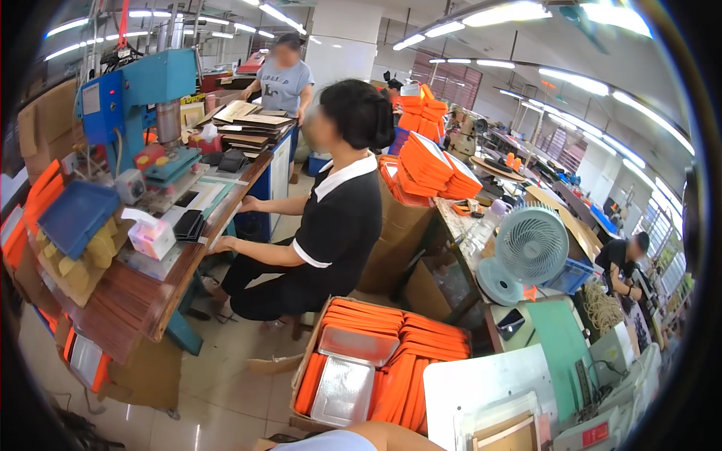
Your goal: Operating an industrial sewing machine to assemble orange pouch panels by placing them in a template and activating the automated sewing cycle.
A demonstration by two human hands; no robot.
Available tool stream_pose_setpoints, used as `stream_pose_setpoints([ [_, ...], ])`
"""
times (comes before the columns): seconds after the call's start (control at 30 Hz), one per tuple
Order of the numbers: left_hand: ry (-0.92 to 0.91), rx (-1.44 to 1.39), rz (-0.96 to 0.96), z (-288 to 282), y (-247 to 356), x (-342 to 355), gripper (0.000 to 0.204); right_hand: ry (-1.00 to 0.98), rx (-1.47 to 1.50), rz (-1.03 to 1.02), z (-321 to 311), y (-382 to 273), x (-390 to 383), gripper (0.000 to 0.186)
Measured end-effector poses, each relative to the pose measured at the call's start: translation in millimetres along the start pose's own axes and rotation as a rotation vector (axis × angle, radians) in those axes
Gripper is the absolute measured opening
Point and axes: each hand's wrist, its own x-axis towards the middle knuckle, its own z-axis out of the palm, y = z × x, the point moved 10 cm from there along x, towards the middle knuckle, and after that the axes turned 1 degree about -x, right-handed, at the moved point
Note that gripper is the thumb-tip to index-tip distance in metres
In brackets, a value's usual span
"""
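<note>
Neither of my hands shows. Only a light-blue sleeve [323, 440] and part of a bare arm [395, 434] come in at the lower edge, and which arm it is I cannot tell. Just beyond that arm stands a cardboard box [304, 361] packed with flat orange cases [410, 368]. Two clear, shiny trays, the nearer one a silvery tray [342, 391], lie on the cases. To the right of the arm is a pale flat plate [451, 387] with a wooden frame [508, 436] on it.
A seated co-worker [342, 214] in black sits at a wooden bench [143, 301] with a blue press [158, 75]. Another person [286, 83] stands behind. To the right, a table holds a fan [532, 242], a phone [511, 323] and a green mat [560, 338]. Orange stacks [425, 161] rise beyond.
</note>
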Motion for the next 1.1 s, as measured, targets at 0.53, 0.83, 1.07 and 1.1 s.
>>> stream_pose_setpoints([
  [0.53, -0.135, -0.778, -0.678, -66.2, -4.5, -36.4, 0.021, 0.351, -0.395, -0.106, 1.5, -2.8, -16.4, 0.062],
  [0.83, -0.238, 0.258, -0.279, -37.4, -93.6, -49.9, 0.027, 0.226, -0.140, -0.066, 6.1, 2.6, -9.4, 0.064],
  [1.07, -0.147, 0.139, -0.228, -42.9, -85.6, -64.0, 0.046, -0.069, 0.207, 0.071, -34.8, -26.4, -0.2, 0.068],
  [1.1, -0.175, 0.075, -0.153, -44.3, -70.4, -54.5, 0.045, -0.067, 0.203, 0.091, -39.3, -25.7, -3.7, 0.067],
])
